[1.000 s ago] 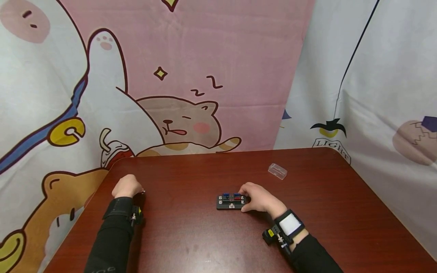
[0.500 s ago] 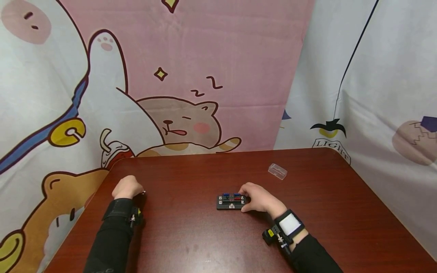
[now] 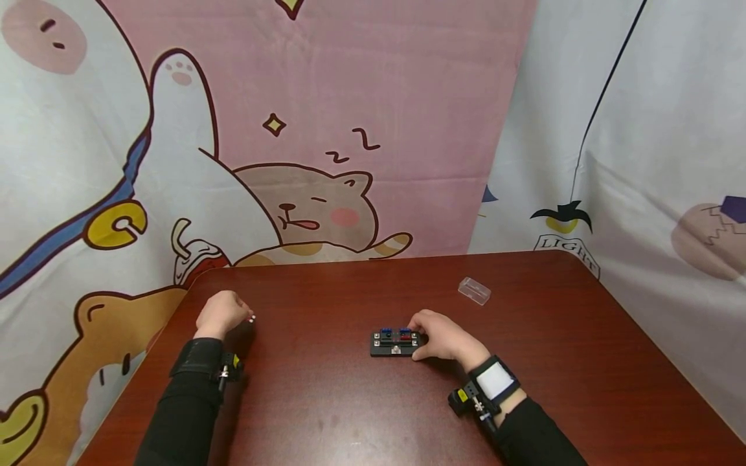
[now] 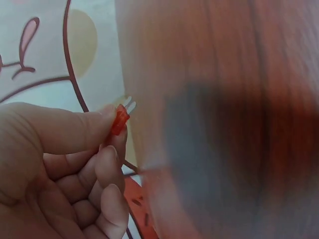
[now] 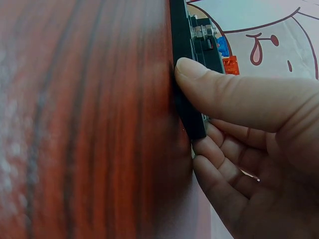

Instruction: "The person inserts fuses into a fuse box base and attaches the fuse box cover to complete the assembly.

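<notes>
My left hand (image 3: 223, 313) is over the left part of the table. In the left wrist view, its thumb and forefinger pinch a small red blade fuse (image 4: 119, 121), whose two metal prongs point away from the fingers. A black fuse block (image 3: 386, 351) lies mid-table, with metal terminals and blue and red fuses fitted on top. My right hand (image 3: 445, 338) grips the block's right end. In the right wrist view, the thumb presses the near side of the fuse block (image 5: 182, 45) and curled fingers lie at its end. Those fingers hide part of that end.
A clear plastic cover (image 3: 474, 291) lies behind and to the right of the fuse block. The brown wooden table (image 3: 326, 401) ends at a cartoon-printed cloth (image 3: 408, 129) hanging behind it.
My left hand has moved slightly forward and to the right with the fuse, and its prong tips show more. The right hand and the fuse block have stayed in place.
</notes>
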A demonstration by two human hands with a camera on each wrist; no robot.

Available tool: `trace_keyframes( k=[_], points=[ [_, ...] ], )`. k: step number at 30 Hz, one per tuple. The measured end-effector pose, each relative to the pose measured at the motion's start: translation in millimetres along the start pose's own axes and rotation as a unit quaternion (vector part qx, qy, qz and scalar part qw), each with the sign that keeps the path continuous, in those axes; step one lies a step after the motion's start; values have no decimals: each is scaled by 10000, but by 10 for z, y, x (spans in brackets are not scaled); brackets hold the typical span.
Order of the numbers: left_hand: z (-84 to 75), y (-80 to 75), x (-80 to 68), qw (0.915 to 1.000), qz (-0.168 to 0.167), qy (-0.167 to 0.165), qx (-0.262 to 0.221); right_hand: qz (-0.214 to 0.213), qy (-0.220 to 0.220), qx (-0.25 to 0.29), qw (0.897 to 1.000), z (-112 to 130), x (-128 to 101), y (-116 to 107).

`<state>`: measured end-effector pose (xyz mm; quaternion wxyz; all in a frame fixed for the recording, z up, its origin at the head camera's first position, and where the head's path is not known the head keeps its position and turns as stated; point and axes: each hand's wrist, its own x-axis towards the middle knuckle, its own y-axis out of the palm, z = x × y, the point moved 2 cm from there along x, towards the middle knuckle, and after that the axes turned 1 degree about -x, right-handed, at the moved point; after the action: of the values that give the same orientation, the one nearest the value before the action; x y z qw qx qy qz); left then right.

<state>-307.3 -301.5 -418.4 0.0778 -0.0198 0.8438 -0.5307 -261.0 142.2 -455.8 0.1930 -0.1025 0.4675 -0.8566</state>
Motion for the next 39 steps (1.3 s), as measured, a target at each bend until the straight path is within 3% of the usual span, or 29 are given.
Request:
trace_keyframes(
  k=[12,24,39],
  points=[
    [-622,85,-99,9952,-219,949,-114,38,-15,-22,10000,-16,12,4],
    [-1174,272,-288,9817,-307,1853,-308,21,14,-18,10000,-16,10,6],
    [-1712,584,-508,9524,-467,3000,-285,24,61,13,10000,-9,1,1]
  ],
)
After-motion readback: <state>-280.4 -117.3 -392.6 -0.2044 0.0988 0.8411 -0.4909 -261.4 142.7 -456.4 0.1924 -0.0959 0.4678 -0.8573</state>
